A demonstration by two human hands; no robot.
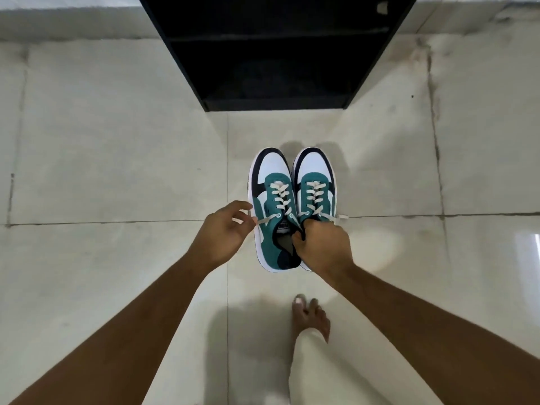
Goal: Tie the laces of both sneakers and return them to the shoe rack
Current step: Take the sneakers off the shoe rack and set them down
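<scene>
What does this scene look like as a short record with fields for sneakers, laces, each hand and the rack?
sneakers: pair, side by side, toes toward the rack
laces: untied, loose ends out to the sides
left hand: pinching the left sneaker's lace end
right hand: gripping both sneakers at the collars
shoe rack: black, open shelves, ahead on the floor

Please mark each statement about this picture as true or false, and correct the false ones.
1. The right hand grips both sneakers at their inner collars. True.
2. The left hand pinches a lace end of the left sneaker. True.
3. The sneakers are red and yellow. False: they are teal, white and black.
4. The sneakers already sit on the shoe rack. False: they are held in front of it, above the tiled floor.
5. The laces are tied in bows. False: loose ends hang out at both sides.
</scene>
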